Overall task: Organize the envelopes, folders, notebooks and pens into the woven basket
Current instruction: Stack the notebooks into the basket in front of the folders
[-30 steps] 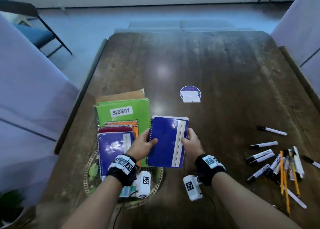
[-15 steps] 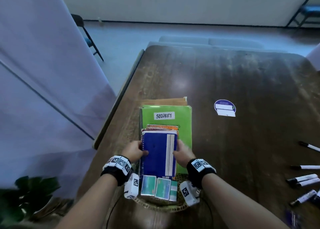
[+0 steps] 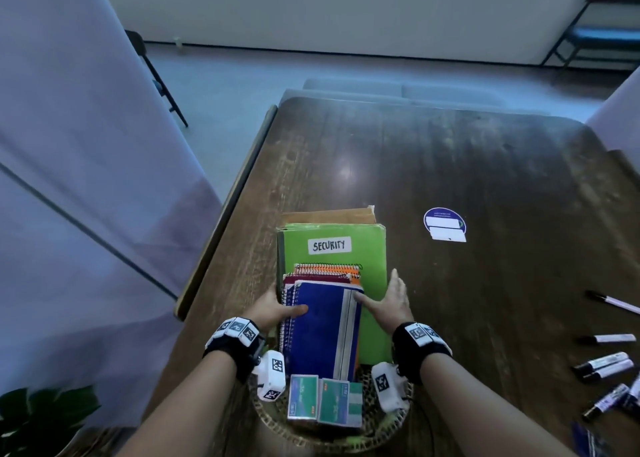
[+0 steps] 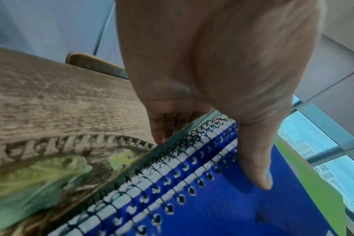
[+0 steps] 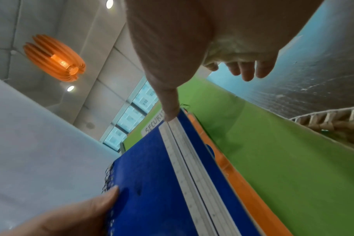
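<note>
At the table's (image 3: pixel 450 166) near-left corner, about 7 o'clock from its middle, the basket (image 3: pixel 398 422) already holds most of the paper goods. A brown envelope (image 3: pixel 329 214) stands at the back, a green folder (image 3: pixel 372 256) marked SECURITY in front of it, then orange and maroon notebooks, and foremost a blue notebook (image 3: pixel 322 325) with a grey stripe. Two small teal packs (image 3: pixel 323 401) sit at the basket's 6 o'clock edge.

The left hand (image 3: pixel 273 309) holds the blue notebook at its spiral side, thumb (image 4: pixel 255 169) flat on the cover and fingers tucked behind the stack. The right hand (image 3: pixel 389 301) lies with fingers straight and spread, thumb tip touching the stripe, the rest reaching over the folder's right part; it grips nothing.

So envelopes, folders and notebooks look done, though whether more lie beyond the frame cannot be told. The pens (image 3: pixel 604 365) are left: markers lie loose at 4 o'clock, well apart from the basket, with one more pen (image 3: pixel 614 302) at 3 o'clock. Gathering them is probably the remaining job.
</note>
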Demonstrator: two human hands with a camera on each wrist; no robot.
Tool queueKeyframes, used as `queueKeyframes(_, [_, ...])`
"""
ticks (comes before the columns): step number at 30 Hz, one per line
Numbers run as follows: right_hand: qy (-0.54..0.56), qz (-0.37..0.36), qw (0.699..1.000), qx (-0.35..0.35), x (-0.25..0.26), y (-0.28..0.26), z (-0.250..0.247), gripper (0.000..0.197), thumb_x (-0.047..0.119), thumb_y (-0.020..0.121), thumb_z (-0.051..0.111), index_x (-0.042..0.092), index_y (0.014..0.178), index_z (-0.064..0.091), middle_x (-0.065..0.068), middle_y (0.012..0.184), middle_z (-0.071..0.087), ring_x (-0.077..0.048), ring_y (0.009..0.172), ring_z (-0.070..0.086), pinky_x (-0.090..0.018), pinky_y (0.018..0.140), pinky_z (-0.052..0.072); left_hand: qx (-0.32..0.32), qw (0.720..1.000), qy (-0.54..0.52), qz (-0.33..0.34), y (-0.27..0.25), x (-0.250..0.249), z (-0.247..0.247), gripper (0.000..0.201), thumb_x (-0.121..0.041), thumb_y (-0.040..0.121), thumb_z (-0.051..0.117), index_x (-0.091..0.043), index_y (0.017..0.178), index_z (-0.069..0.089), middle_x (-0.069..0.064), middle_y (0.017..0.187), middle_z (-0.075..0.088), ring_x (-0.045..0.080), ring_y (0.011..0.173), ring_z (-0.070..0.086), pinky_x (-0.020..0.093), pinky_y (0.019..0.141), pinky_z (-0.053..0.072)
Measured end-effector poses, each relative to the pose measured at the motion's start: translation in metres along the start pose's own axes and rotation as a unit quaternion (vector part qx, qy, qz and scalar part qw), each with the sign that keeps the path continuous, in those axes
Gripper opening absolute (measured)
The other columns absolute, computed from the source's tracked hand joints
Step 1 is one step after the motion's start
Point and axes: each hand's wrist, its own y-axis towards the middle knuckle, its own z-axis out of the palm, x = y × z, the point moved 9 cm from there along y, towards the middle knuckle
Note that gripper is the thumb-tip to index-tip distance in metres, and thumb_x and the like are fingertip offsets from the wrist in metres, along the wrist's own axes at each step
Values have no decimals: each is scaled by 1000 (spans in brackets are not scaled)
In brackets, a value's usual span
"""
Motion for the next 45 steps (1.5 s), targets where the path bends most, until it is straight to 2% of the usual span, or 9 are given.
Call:
queueKeyframes(4, [84,34,994,58,-11,5,10,126,57,71,81,21,159,-2,-9,166,7,-27,150,20,-47,117,26,-24,996,-85,-10,15,7,0,87,-26,62,94,-19,127,36,6,112,67,28,101,69,47,94,54])
queueKeyframes(12, [164,-18,986,-29,-8,-1,-8,110,49,60,90,25,146,25,-2,140,43,-19,122,50,-47,105,45,-28,983,-161,84,13,-5,5,98,-39,43,99,-23,122,44,6,113,73,29,101,71,58,94,52])
queueKeyframes(16, [166,-74,981,-59,5,-20,-19,114,56,63,87,22,150,21,2,140,38,-16,125,44,-42,106,42,-7,982,-150,115,-2,-12,-1,97,-36,52,97,-24,130,41,5,115,73,29,104,71,55,94,53])
queueKeyframes(22, [200,-35,978,-37,6,-23,-6,130,87,53,70,29,153,12,-3,154,32,-24,136,41,-56,109,39,-43,964,-248,81,-11,-13,6,99,-61,59,85,-21,137,41,14,123,66,37,106,69,60,96,51])
queueKeyframes(31, [162,-25,984,-63,9,-29,-4,130,79,58,73,21,155,9,-7,153,27,-26,137,37,-52,111,39,-87,975,-193,72,-7,-18,13,56,-25,74,56,-27,130,45,15,111,69,35,94,68,61,92,52])
queueKeyframes(36, [107,-7,994,-8,9,-24,1,125,69,73,70,22,157,-9,-9,165,-3,-32,150,17,-54,114,28,-108,980,-158,59,0,-23,15,72,-39,88,58,-25,152,26,14,132,60,30,106,64,46,95,49])
queueKeyframes(40, [73,17,997,20,-3,-15,-1,119,69,77,66,27,157,-11,-8,166,-6,-34,149,20,-56,112,32,-157,982,-89,51,2,-19,8,53,-20,102,38,-22,154,27,12,127,63,21,92,61,30,74,40])
queueKeyframes(43, [54,26,998,14,-6,-13,1,115,67,80,64,24,158,-9,-8,166,-3,-34,148,23,-52,113,34,-148,983,-99,52,15,-11,10,62,-52,98,49,-28,152,29,10,139,57,26,112,59,37,98,40])
queueKeyframes(45, [27,16,1000,-1,-4,-14,5,112,64,84,63,19,157,-9,-9,165,1,-32,148,23,-49,115,34,-149,982,-103,43,34,12,10,95,-83,72,61,-37,148,30,3,146,52,28,126,55,52,108,40])
